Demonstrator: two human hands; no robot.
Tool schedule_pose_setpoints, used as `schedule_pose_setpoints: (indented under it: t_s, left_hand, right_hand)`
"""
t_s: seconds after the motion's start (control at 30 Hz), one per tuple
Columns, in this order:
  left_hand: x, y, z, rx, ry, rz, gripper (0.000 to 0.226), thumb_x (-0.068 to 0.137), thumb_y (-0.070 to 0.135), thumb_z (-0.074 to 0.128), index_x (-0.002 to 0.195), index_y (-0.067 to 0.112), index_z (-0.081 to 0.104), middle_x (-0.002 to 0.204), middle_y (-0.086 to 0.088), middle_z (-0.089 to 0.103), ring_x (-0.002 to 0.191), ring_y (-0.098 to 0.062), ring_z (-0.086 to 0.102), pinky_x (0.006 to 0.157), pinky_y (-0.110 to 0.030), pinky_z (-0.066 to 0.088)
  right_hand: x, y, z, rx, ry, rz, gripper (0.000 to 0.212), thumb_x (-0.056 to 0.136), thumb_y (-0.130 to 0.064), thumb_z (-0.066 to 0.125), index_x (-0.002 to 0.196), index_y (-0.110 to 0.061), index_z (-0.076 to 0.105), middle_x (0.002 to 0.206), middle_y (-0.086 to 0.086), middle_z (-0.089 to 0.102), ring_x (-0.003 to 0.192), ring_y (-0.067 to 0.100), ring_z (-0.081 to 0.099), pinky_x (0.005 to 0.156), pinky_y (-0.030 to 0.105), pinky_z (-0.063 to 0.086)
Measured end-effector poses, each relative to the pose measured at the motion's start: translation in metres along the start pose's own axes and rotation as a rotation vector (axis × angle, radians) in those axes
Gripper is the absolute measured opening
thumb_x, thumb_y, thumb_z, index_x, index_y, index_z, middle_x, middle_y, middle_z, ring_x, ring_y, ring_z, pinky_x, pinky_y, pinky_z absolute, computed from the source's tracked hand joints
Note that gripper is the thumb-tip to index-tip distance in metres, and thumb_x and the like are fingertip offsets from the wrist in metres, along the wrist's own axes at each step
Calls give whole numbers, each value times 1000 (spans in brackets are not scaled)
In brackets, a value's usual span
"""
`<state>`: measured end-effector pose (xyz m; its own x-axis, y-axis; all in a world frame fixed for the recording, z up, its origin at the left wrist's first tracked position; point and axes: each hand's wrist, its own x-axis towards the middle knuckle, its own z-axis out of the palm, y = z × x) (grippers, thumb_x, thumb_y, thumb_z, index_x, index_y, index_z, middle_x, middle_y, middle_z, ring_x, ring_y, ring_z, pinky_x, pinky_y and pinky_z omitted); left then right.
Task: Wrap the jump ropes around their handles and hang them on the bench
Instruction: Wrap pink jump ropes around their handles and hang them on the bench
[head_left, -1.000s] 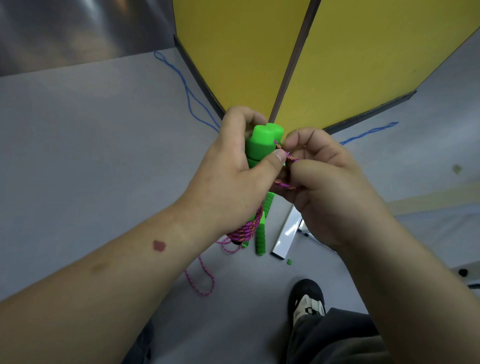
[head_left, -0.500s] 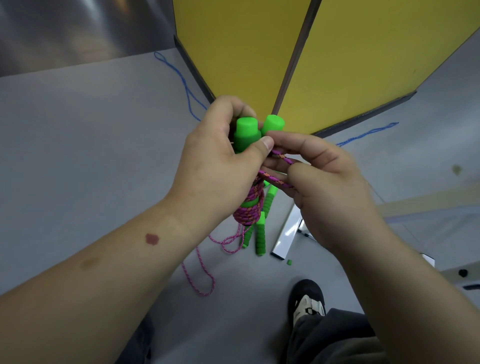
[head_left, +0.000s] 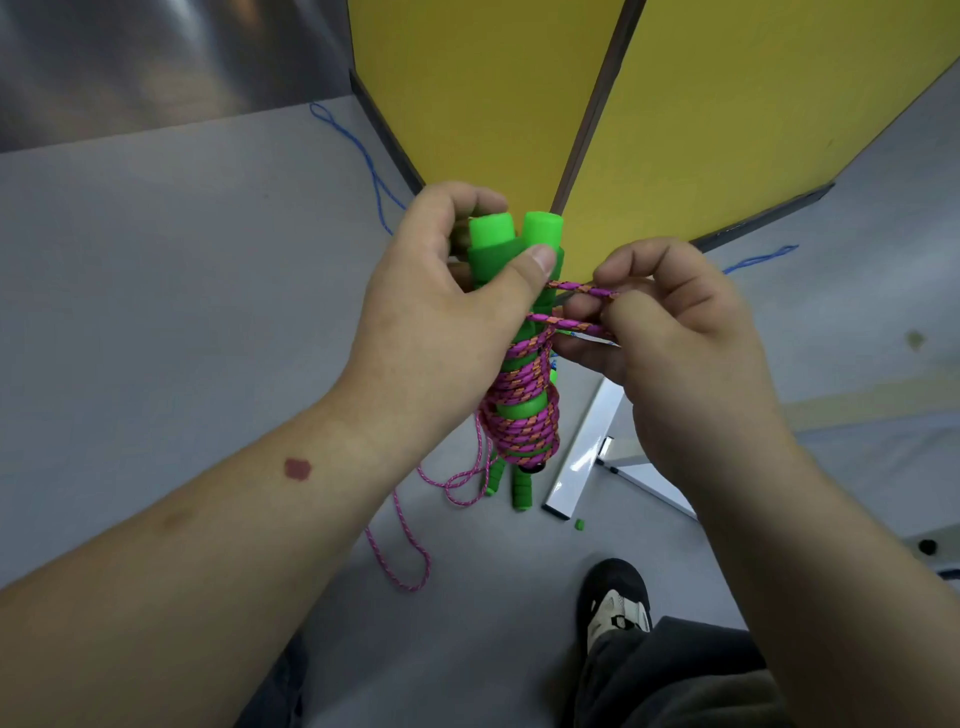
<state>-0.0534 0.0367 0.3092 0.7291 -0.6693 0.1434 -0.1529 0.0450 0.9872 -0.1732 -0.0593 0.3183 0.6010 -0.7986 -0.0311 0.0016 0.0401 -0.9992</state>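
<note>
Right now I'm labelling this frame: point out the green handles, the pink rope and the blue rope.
green handles (head_left: 491, 241), head view, top of the left handle.
pink rope (head_left: 524, 415), head view, coils around the handles.
blue rope (head_left: 371, 163), head view, strand on the floor.

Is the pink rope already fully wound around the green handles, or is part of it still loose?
Partly wound. Pink rope coils cover the green handles low down, but the right hand pinches a free stretch beside them.

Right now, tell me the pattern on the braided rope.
Pink braided rope with orange and dark flecks; head view.
</note>
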Motion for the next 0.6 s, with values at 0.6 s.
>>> schedule_pose_setpoints:
  t_s: [0.6]
  left_hand:
    - [10, 5, 50, -121, -123, -222, 26, 75, 48, 68, 96, 48, 52, 86, -3, 68, 93, -32, 69, 92, -58, 57]
  right_hand:
    - [-1, -10, -42, -711, 57, -296, 37, 93, -2, 54, 113, -23, 77, 95, -12, 62, 90, 11, 66, 74, 38, 59]
